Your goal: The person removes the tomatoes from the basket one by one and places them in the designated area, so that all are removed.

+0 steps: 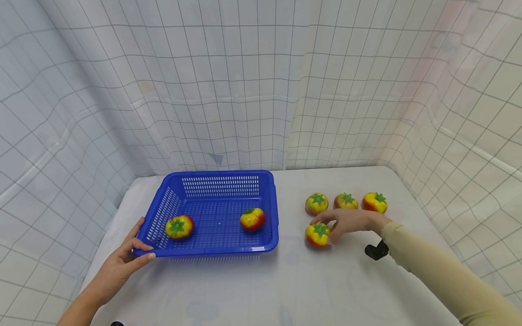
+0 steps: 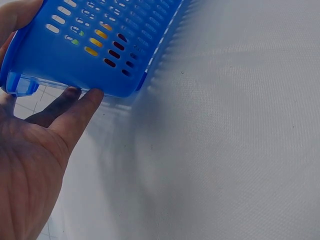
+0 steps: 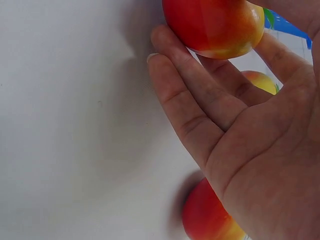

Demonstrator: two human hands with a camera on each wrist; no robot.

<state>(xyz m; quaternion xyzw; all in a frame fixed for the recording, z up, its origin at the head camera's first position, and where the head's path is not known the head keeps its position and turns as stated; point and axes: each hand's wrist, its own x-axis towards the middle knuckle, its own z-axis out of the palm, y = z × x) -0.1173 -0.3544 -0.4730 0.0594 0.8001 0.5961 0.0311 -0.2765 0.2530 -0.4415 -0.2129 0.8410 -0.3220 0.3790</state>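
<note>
On the left stands a blue plastic basket point(image 1: 212, 251) with slotted walls. My left hand point(image 1: 116, 267) grips its near left corner; in the left wrist view, fingers point(image 2: 82, 112) touch the wall of the basket point(image 2: 65, 70). Inside lie two red-and-yellow toy tomatoes, one at the left point(image 1: 179, 227) and one at the right point(image 1: 252, 219). My right hand point(image 1: 346, 222) holds another toy tomato point(image 1: 317, 235) between thumb and fingers, right of the basket. From the right wrist, this tomato point(image 3: 212, 25) shows its red underside, with the fingers point(image 3: 185, 105) around it.
Behind my right hand, three more toy tomatoes form a row: left point(image 1: 316, 203), middle point(image 1: 346, 201) and right point(image 1: 374, 202). A black object point(image 1: 377, 250) is by the right wrist. White gridded curtains point(image 1: 244, 90) enclose the white table point(image 1: 244, 294).
</note>
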